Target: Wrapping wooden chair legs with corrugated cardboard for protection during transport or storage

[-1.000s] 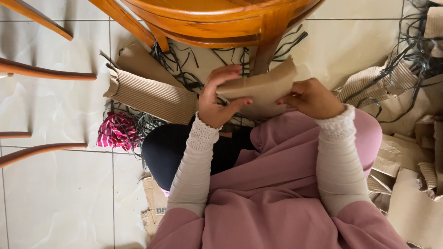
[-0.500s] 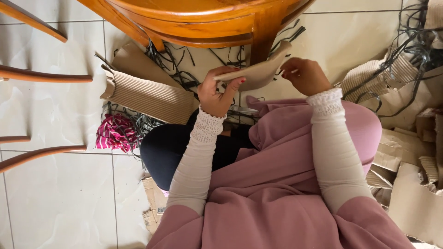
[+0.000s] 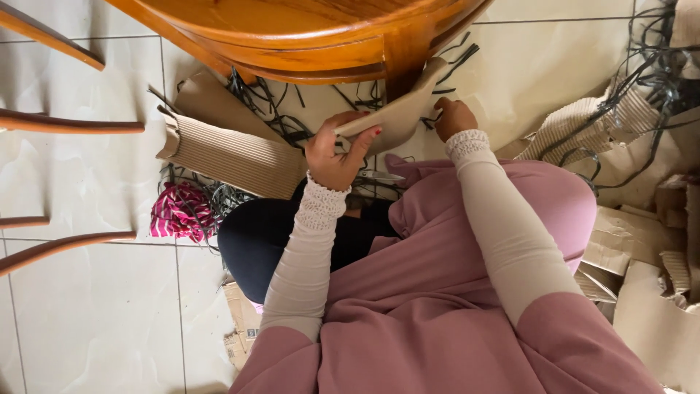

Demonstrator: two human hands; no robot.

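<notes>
I sit on a tiled floor and look down at my lap. My left hand grips one end of a brown cardboard piece, thumb on top and fingers curled round its edge. At the piece's other side my right hand pinches it close to the wooden table leg. The cardboard is bent and tilts up to the right. A pair of scissors rests on my lap just below my left hand. Both arms wear cream sleeves with lace cuffs over a pink garment.
A round wooden table hangs over the top. Corrugated cardboard lies left of my hands, with black strips scattered about. A pink striped bundle sits at the left. Torn cardboard scraps pile up at the right. Chair legs cross the left edge.
Both hands have moved up and away from my body with the cardboard piece, which now tilts more steeply. My right hand has slid toward the table leg.
</notes>
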